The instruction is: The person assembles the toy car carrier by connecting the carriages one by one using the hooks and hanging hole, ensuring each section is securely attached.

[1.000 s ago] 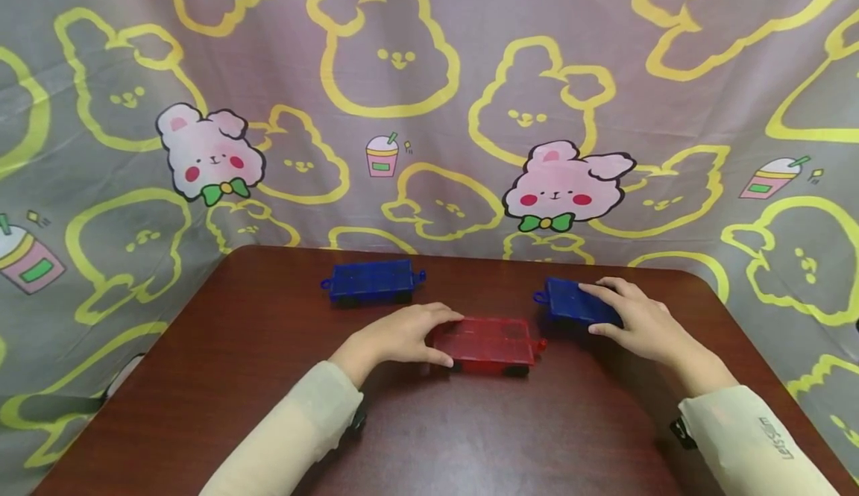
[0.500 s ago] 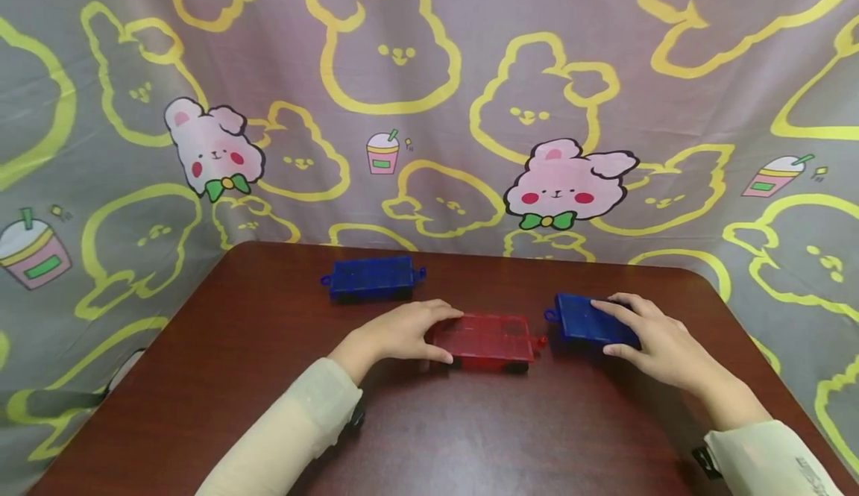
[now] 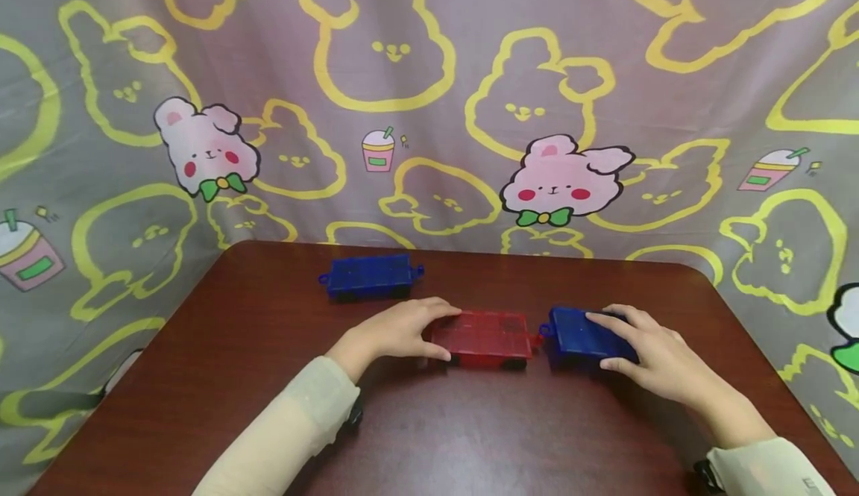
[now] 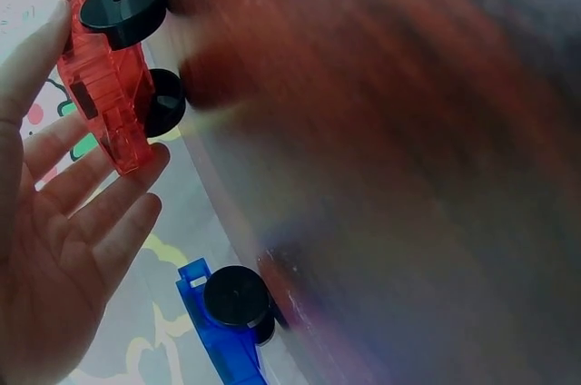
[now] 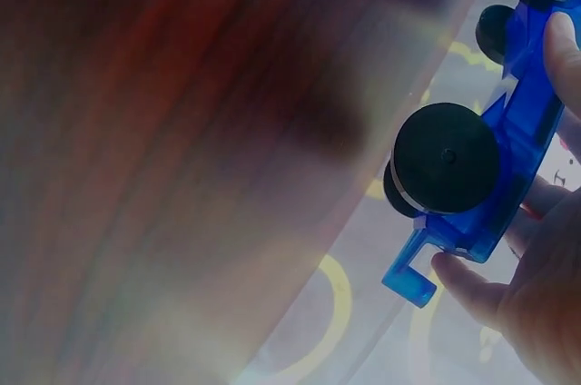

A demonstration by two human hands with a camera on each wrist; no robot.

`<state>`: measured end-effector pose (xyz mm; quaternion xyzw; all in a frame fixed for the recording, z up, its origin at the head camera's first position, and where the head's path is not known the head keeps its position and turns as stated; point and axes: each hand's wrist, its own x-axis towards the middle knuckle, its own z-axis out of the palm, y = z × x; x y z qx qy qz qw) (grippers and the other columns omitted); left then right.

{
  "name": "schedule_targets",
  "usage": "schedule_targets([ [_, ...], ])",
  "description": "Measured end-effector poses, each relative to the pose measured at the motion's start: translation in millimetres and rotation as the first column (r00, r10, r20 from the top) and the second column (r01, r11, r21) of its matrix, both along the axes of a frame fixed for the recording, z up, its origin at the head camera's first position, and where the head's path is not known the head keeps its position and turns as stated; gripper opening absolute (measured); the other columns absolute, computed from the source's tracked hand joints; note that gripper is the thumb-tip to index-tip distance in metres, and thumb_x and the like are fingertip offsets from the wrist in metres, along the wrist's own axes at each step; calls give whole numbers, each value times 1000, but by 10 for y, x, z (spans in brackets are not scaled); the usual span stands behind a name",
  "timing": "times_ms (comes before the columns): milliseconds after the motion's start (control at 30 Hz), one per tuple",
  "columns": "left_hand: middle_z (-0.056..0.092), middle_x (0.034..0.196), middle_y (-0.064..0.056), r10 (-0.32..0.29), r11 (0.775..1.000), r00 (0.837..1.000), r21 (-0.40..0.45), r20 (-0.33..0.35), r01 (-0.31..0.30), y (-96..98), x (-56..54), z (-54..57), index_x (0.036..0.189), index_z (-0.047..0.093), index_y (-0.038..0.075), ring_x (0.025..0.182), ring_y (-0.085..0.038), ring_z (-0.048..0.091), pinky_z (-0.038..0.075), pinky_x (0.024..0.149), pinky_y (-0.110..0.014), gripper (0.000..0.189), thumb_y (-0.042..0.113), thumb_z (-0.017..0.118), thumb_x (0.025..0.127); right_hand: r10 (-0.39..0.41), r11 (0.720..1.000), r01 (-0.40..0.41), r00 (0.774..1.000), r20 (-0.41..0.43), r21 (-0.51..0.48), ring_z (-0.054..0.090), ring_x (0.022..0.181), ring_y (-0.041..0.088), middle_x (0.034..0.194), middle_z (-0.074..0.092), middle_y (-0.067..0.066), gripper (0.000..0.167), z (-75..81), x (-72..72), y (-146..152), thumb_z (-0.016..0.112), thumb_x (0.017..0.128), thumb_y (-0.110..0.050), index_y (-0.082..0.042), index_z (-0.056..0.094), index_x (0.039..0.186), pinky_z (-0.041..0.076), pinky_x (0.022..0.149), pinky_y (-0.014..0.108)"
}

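Observation:
My left hand (image 3: 396, 330) grips the left end of a see-through red toy wagon (image 3: 486, 336) with black wheels, thumb at its near side. Its hook points right. A blue toy wagon (image 3: 570, 336) is held in my right hand (image 3: 664, 358), between the thumb and fingers. The ring on the blue wagon's left end meets or overlaps the red hook in the head view; whether they are linked I cannot tell. In the right wrist view, a hook sticks out from the blue wagon (image 5: 536, 122) near my fingers.
Behind my left hand, a second blue wagon (image 3: 370, 276) stands on the dark wooden table (image 3: 470, 436), with a ring at its left and a hook at its right. A patterned curtain (image 3: 443, 130) hangs beyond the table's back edge.
My right hand has brought its blue wagon toward me, then left, up to the red wagon's hook. The left hand and the red wagon stay nearly still.

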<state>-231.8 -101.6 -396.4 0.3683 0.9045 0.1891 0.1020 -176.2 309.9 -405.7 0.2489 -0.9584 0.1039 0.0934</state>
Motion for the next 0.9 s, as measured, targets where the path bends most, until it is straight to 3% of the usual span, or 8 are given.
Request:
schedule_targets([
  [633, 52, 146, -1, 11, 1000, 1000, 8, 4, -11, -15, 12, -16, 147, 49, 16, 129, -17, 53, 43, 111, -40, 75, 46, 77, 85, 1, 999, 0, 1000, -6, 39, 50, 124, 33, 136, 53, 10, 69, -50, 9, -71, 83, 79, -36, -27, 55, 141, 49, 74, 62],
  [900, 52, 146, -1, 3, 1000, 1000, 19, 14, -3, -28, -2, -33, 147, 49, 16, 129, -18, 53, 44, 110, -41, 75, 47, 76, 84, -10, 999, 8, 999, 46, 46, 49, 124, 34, 135, 53, 11, 69, -37, 7, -89, 82, 79, -37, -26, 55, 141, 51, 75, 62],
])
